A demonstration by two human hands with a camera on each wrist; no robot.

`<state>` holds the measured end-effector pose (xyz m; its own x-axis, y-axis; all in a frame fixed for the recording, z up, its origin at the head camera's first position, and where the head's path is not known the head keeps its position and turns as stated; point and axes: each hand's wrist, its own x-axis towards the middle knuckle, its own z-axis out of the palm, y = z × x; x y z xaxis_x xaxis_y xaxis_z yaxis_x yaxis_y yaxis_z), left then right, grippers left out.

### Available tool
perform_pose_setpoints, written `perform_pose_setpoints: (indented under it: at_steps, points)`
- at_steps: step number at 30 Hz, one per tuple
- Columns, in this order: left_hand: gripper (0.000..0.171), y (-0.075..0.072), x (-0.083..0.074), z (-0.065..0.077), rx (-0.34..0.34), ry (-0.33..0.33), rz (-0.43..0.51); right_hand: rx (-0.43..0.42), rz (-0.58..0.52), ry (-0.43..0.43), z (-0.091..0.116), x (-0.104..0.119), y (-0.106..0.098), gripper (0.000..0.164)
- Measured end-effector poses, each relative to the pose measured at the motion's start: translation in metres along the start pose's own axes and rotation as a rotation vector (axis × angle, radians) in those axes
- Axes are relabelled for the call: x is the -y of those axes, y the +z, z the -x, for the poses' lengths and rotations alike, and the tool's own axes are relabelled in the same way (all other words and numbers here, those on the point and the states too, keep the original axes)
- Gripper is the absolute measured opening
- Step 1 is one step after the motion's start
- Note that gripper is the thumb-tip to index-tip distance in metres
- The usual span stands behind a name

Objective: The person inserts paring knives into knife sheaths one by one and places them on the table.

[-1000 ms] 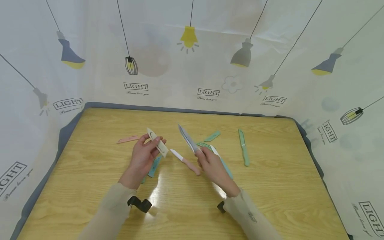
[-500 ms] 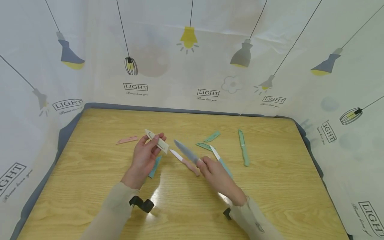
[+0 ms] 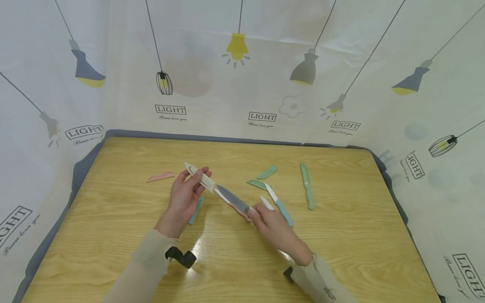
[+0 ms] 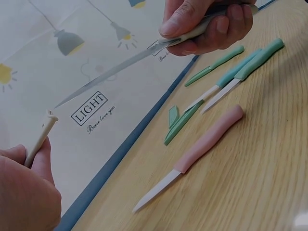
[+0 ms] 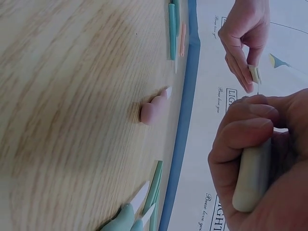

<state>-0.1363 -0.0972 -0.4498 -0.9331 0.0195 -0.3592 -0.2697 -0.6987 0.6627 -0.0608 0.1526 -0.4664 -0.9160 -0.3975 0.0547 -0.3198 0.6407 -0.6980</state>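
My left hand (image 3: pixel 182 198) pinches a cream knife sheath (image 3: pixel 204 181) between thumb and fingers, its mouth facing right. In my right hand (image 3: pixel 278 229) I grip a kitchen knife (image 3: pixel 232 198) by its cream handle (image 5: pixel 251 180), which the fingers partly hide. The long grey blade points left, its tip right at the sheath's mouth. Seen in the left wrist view, the tip (image 4: pixel 57 106) is close over the end of the sheath. Below the blade, a paring knife with a pink handle (image 4: pixel 209 137) lies on the table.
Right of centre lie a blue-handled knife (image 3: pixel 282 208), a green-handled knife (image 4: pixel 260 60) and green sheaths (image 3: pixel 267 172). Another green knife (image 3: pixel 307 187) lies farther right. A pink sheath (image 3: pixel 160 176) and a blue sheath (image 3: pixel 195 211) lie left. A printed curtain (image 3: pixel 212 118) encloses the table.
My right hand has lowered slightly and swung the blade down and left, bringing its tip from apart to the sheath's mouth. My left hand has barely moved, keeping its pinch on the sheath.
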Motion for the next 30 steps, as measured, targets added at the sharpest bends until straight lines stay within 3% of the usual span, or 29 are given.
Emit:
perform_pose_setpoints:
  at_steps: [21,30]
  points:
    - [0.035,0.008,0.007,0.002,0.035,0.012,-0.088,-0.010,0.125,0.032,0.003,0.004,-0.001,0.026]
    - [0.034,0.011,0.014,0.005,0.091,0.022,-0.203,0.000,0.057,0.048,0.005,0.010,-0.004,0.025]
